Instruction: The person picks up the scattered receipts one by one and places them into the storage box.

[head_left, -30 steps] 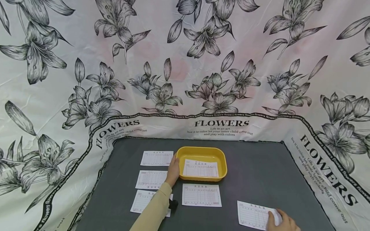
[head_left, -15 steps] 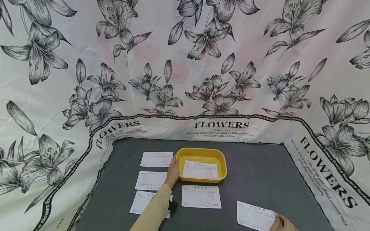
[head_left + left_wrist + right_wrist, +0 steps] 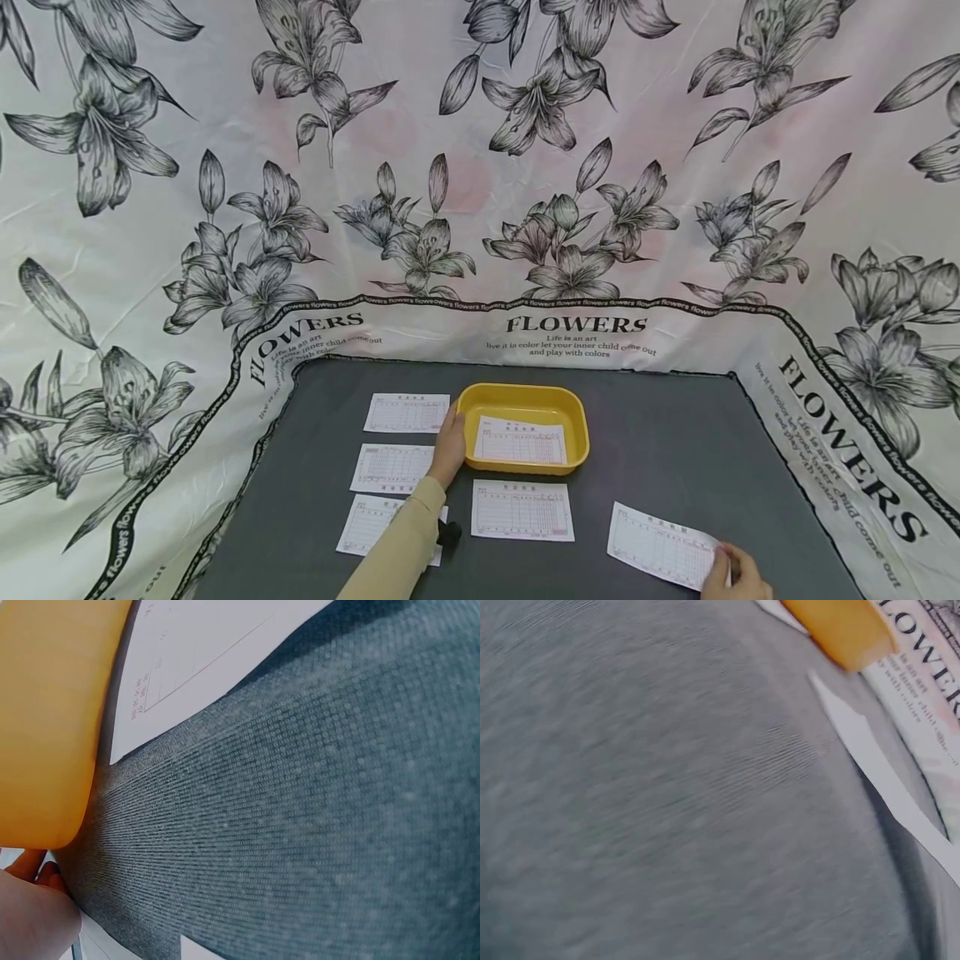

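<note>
A yellow tray [image 3: 525,402] stands at the middle of the dark grey mat [image 3: 660,433] with one printed paper slip [image 3: 521,442] lying inside. My left hand [image 3: 448,446] rests with straight fingers against the tray's left wall; the left wrist view shows that hand [image 3: 30,915] beside the yellow tray wall [image 3: 45,720]. At the front right my right hand [image 3: 733,575] pinches the right end of another slip [image 3: 658,546], which is tilted up off the mat. The right wrist view is blurred and shows this slip [image 3: 885,780] edge-on.
Several more slips lie flat on the mat: two left of the tray [image 3: 406,412] [image 3: 392,467], one under my left sleeve [image 3: 363,525], one in front of the tray [image 3: 522,510]. A small black object [image 3: 449,533] sits by the sleeve. Flower-printed cloth [image 3: 480,167] surrounds the mat.
My right hand has slid toward the slip's right end and raised it, so the slip now sits tilted and slightly farther left. My left hand and the tray have stayed put.
</note>
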Demonstrator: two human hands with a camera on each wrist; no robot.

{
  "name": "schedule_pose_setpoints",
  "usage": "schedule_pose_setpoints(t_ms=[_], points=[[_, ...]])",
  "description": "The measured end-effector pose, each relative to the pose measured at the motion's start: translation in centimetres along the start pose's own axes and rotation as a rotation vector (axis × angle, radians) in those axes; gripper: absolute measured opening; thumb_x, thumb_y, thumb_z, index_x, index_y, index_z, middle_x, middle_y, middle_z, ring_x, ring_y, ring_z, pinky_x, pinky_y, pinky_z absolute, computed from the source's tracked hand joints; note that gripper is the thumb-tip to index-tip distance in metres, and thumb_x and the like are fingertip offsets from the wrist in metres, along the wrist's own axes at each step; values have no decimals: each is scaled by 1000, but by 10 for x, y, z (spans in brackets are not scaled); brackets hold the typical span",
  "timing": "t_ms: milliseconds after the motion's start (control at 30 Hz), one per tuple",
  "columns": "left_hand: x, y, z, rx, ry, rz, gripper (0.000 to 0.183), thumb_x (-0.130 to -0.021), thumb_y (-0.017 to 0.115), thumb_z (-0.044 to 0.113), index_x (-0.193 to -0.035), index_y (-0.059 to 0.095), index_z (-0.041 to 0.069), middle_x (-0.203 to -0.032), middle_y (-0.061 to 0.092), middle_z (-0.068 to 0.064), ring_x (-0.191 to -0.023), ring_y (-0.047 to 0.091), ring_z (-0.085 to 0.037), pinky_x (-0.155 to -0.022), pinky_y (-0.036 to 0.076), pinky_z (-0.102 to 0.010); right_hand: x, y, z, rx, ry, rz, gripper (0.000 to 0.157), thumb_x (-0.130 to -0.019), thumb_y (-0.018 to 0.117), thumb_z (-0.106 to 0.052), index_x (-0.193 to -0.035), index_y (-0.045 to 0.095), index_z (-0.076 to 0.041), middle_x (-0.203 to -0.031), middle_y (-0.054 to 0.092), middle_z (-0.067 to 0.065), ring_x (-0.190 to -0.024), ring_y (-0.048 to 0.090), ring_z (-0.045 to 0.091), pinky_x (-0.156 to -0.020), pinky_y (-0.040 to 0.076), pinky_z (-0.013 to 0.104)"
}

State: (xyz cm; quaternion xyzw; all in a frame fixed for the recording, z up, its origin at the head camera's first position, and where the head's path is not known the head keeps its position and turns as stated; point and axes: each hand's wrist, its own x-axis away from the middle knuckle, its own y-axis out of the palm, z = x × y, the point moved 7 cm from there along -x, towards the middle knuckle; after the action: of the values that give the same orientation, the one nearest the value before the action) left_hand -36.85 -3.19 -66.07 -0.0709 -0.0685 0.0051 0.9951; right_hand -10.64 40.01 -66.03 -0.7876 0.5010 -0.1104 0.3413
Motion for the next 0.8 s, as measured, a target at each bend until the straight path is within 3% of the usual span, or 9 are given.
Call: schedule_pose_setpoints(t_ms=[133,233,433,567,633,733,800], points=[[1,0,1,-1,-3,1,54,-117,32,33,-166,35,11,-169,38,-17,-154,38,-39,-129,26,-59,-7,-6,-9,-12,-30,-4,28,-106,59,-18,-118,70,5,-101,72,31,-67,53,16,-58,30,21],[1,0,1,1,-3,1,53,-117,32,32,-166,35,11,-169,38,-17,-155,37,-40,-129,25,-59,-10,-9,-14,-4,-9,-22,29,-106,59,-20,-119,70,4,-103,73,30,-63,45,1,-55,29,19],[1,0,1,2,-4,-4,54,-117,32,31,-167,34,11,-170,37,-17,-155,36,-39,-129,25,-58,-13,-18,-28,-10,51,-42,36,-109,55,-27,-125,70,2,-110,73,27,-66,44,0,-60,33,26],[0,0,2,-3,3,-2,54,-117,32,31,-166,34,10,-169,37,-17,-155,36,-39,-129,26,-58,-13,-22,-40,-51,79,-36,38,-110,55,-28,-127,69,2,-113,72,27,-67,39,-8,-58,31,16],[0,0,2,-7,7,-2,54,-117,32,32,-166,33,9,-169,37,-18,-155,36,-40,-129,26,-58,-14,-23,-48,-102,54,3,34,-108,59,-24,-124,71,3,-103,74,23,-65,37,-14,-58,29,10],[0,0,2,-4,8,-4,54,-117,32,32,-167,33,9,-169,37,-18,-155,36,-40,-129,26,-58,-15,-24,-62,-174,-14,63,27,-105,64,-18,-117,74,4,-77,69,-8,-62,35,-19,-59,29,5],[1,0,2,4,7,-7,54,-117,32,32,-167,33,9,-170,36,-18,-156,35,-40,-129,25,-58,-15,-24,-70,-210,-54,83,25,-104,66,-16,-115,75,5,-73,57,-28,-62,36,-21,-59,30,3]])
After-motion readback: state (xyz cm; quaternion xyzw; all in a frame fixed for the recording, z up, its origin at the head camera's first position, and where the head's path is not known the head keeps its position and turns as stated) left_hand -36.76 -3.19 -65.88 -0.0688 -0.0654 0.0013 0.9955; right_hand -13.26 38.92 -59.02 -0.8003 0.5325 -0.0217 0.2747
